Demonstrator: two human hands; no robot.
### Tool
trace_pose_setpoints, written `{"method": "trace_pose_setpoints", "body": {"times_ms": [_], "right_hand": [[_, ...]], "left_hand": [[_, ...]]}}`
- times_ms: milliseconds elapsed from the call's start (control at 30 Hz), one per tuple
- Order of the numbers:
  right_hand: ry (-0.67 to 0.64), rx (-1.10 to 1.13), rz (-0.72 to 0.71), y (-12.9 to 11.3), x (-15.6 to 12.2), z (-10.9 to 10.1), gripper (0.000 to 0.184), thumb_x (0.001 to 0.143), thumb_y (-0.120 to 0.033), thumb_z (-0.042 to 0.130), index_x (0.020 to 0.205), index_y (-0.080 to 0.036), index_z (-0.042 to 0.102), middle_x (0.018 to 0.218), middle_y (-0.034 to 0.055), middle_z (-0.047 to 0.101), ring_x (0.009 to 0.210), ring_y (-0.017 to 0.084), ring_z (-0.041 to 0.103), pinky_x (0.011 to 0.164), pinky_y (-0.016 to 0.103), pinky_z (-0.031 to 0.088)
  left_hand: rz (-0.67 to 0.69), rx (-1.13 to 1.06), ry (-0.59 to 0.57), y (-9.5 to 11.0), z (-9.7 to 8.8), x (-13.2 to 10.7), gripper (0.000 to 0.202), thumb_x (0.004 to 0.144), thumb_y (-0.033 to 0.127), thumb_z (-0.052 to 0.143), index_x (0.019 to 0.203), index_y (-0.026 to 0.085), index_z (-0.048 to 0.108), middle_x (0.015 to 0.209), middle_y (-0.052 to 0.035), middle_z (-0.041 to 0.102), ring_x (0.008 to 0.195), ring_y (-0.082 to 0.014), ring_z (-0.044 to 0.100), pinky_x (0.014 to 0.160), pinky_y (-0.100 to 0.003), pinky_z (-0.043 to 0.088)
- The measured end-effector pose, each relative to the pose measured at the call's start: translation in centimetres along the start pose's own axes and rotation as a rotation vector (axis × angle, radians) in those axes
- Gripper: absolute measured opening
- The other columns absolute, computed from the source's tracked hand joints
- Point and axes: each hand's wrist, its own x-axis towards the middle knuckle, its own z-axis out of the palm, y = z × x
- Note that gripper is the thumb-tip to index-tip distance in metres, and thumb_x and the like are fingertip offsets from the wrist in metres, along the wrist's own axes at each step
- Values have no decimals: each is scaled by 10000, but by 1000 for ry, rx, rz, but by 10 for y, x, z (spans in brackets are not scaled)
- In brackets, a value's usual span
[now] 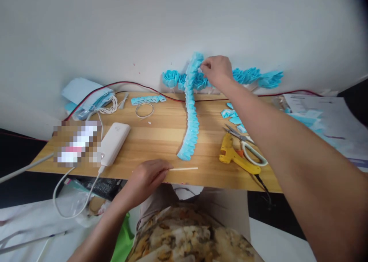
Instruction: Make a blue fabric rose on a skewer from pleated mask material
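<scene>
Gripping a white stick (185, 169) near the counter (155, 143) front, the left hand (152, 174) is pointing it rightward; a pleated blue strip (191, 120) is extending up before blue flowers (170, 78); the right hand (217, 69) is pinching its upper end; a yellow glue gun (242, 161) is lying farther right.

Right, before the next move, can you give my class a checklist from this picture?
1. Stick in the left hand: ok, held by one end.
2. Right hand at the blue strip: ok, by its upper end.
3. Right-hand grip on the strip: cannot tell.
4. Glue gun on the table: ok, lying at the right.
5. Glue gun hot: cannot tell.
6. Scissors away from the strip: ok, beside the glue gun.
</scene>
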Motion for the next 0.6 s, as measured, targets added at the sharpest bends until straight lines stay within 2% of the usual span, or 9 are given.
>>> {"method": "trace_pose_setpoints", "body": {"times_ms": [100, 200, 300, 467, 533, 600], "right_hand": [[112, -70, 40, -14, 13, 0, 174, 950, -312, 622, 912, -189, 739, 886, 92, 761, 1003, 258, 665, 921, 399, 489], [142, -102, 51, -28, 23, 0, 66, 872, -275, 722, 883, -210, 730, 903, 96, 758, 1012, 284, 669, 912, 407, 499], [86, -68, 83, -38, 26, -3, 58, 833, -215, 744, 799, -204, 698, 879, 99, 756, 980, 280, 684, 899, 408, 510], [-71, 293, 268, -42, 22, -11, 221, 965, -192, 544, 769, -154, 639, 713, 43, 711, 636, 123, 611, 739, 327, 519], [-98, 275, 291, -41, 19, -13, 219, 953, -175, 561, 751, -143, 638, 698, 51, 709, 625, 119, 598, 738, 324, 513], [-50, 105, 240, -40, 18, -15, 169, 912, -139, 609, 753, -126, 663, 764, 95, 741, 725, 149, 638, 802, 347, 506]], "left_hand": [[-7, -1, -2, 1, 1, -2, 224, 1061, 221, 489, 1086, 176, 707, 1008, -59, 779, 918, -171, 735, 798, -251, 519], [-35, -1, -6, 1, 1, -4, 227, 1058, 220, 485, 1084, 178, 707, 994, -58, 776, 902, -171, 730, 784, -253, 520], [-57, 8, -7, 0, 0, -5, 230, 1054, 219, 485, 1082, 178, 710, 988, -58, 775, 893, -174, 729, 773, -257, 518], [-57, 23, 5, -5, -2, -4, 246, 1062, 235, 470, 1069, 183, 711, 965, -55, 770, 877, -175, 723, 765, -262, 510], [-55, 24, 5, -6, -3, -2, 249, 1061, 239, 469, 1067, 187, 713, 970, -57, 774, 885, -178, 726, 767, -262, 513], [-43, 30, 4, -6, -3, 0, 248, 1057, 239, 473, 1078, 188, 715, 977, -59, 779, 889, -181, 729, 766, -262, 515]]}}
